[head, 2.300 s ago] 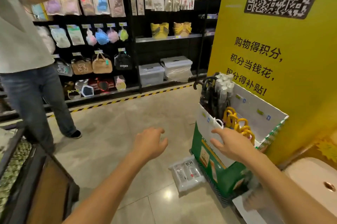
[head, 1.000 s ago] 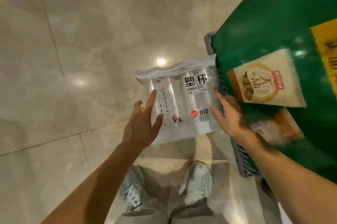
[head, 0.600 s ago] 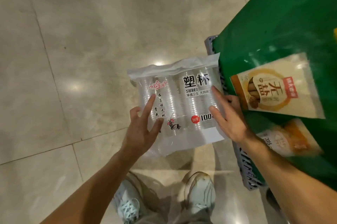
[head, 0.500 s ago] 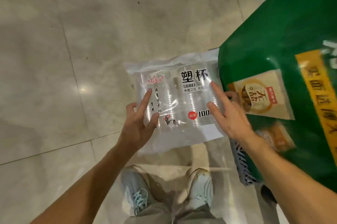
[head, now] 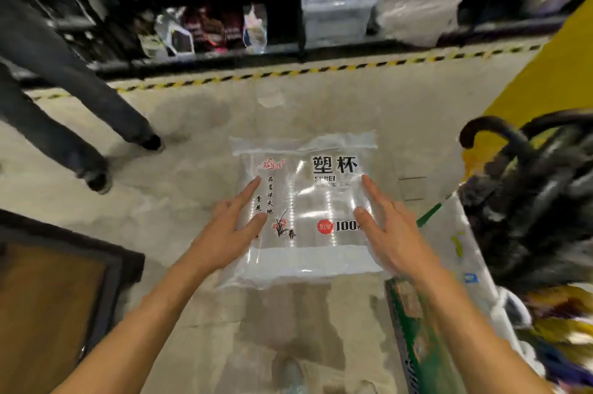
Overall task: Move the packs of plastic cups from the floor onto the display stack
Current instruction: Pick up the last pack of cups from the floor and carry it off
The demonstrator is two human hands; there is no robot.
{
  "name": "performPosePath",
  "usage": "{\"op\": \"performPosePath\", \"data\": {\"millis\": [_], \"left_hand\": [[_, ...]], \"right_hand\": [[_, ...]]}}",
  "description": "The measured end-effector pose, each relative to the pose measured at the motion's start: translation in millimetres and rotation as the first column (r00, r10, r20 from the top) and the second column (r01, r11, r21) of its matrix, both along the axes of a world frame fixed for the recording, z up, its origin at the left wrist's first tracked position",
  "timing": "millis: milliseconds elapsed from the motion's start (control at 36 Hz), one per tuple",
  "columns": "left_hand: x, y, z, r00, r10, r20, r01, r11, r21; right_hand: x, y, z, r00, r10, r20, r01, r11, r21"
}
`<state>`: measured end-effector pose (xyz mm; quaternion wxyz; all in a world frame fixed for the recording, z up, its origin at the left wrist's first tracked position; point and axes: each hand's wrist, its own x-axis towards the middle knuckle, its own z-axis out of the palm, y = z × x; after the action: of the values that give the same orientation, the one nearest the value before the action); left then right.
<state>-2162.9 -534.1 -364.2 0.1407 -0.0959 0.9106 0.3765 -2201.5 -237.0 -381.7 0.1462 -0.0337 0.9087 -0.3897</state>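
A clear pack of plastic cups (head: 305, 201) with black Chinese lettering and a red round label is held up in the air in front of me, above the tiled floor. My left hand (head: 231, 230) grips its left side with the thumb on top. My right hand (head: 385, 230) grips its right side, fingers spread over the front. The display stack is not in view.
A green and white cardboard bin (head: 449, 281) holding black umbrellas (head: 529, 188) stands at the right. A dark wooden cart (head: 57, 291) is at the lower left. Another person's legs (head: 73, 117) stride at the left. Dark shelves (head: 288, 2) with bags and boxes line the far side.
Both hands closed on the pack and lifted it off the floor. My view rose from the floor to the aisle and shelves. The other person's legs moved.
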Motion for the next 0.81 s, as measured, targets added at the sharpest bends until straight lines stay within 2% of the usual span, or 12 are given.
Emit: {"op": "performPosePath", "data": {"millis": [83, 167, 333, 444, 611, 694, 806], "left_hand": [[3.2, -16.9, 87.9, 1.0, 0.017, -0.019, -0.017, 1.0, 0.004], [10.1, -24.2, 163.9, 0.996, 0.025, -0.09, -0.026, 1.0, -0.011], [32.9, -29.9, 260.3, 0.984, 0.108, -0.143, -0.105, 0.994, 0.027], [56.2, -28.3, 290.8, 0.961, 0.217, -0.17, -0.196, 0.972, 0.131], [105.2, -28.4, 301.6, 0.889, 0.424, -0.17, -0.393, 0.9, 0.19], [134.9, -26.2, 305.5, 0.823, 0.541, -0.173, -0.51, 0.838, 0.194], [190.2, -25.7, 309.5, 0.725, 0.66, -0.197, -0.624, 0.751, 0.216]], "right_hand": [[-6.5, -14.2, 89.5, 0.999, 0.03, -0.025, -0.03, 1.0, -0.001], [-9.2, -24.3, 159.1, 0.991, 0.072, -0.115, -0.072, 0.997, 0.001], [-14.6, -36.0, 258.1, 0.965, 0.179, -0.191, -0.18, 0.984, 0.011], [-17.9, -45.7, 296.7, 0.941, 0.256, -0.222, -0.255, 0.966, 0.037], [-18.7, -75.2, 324.3, 0.892, 0.406, -0.202, -0.392, 0.914, 0.107], [-15.9, -95.0, 329.7, 0.825, 0.523, -0.213, -0.51, 0.852, 0.116], [0.9, -129.8, 338.2, 0.689, 0.681, -0.248, -0.672, 0.728, 0.132]]}}
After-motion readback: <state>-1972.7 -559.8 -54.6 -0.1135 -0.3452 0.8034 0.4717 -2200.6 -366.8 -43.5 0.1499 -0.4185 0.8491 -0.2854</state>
